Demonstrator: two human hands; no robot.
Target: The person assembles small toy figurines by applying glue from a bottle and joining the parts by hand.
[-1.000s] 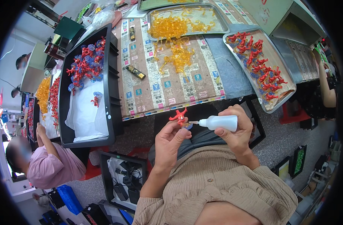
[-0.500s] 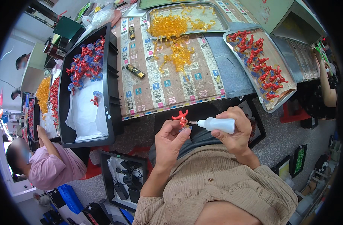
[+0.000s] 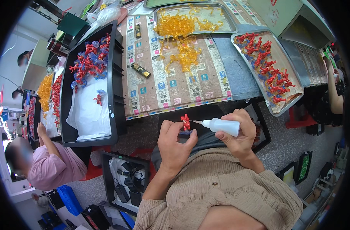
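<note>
My left hand (image 3: pixel 174 143) pinches a small red plastic figure (image 3: pixel 186 122) on a dark blue base (image 3: pixel 184 133), held upright just below the table's front edge. My right hand (image 3: pixel 240 134) grips a small white squeeze bottle (image 3: pixel 222 126). Its thin nozzle points left and its tip sits right beside the red figure. Both hands hover over my lap, in front of my beige ribbed top.
A black tray (image 3: pixel 115 76) at the left holds red-and-blue figures on white paper. A metal tray (image 3: pixel 275 111) at the right holds red figures; another at the back (image 3: pixel 228 21) holds orange parts. Two small dark bottles lie on the printed mat (image 3: pixel 171 88). A co-worker in pink (image 3: pixel 54 168) sits at the left; another's arm (image 3: pixel 334 88) shows at the right.
The red figure has turned in my left fingers, from spread sideways to upright, and the bottle's nozzle has drawn closer to it. Both hands stay in the same place.
</note>
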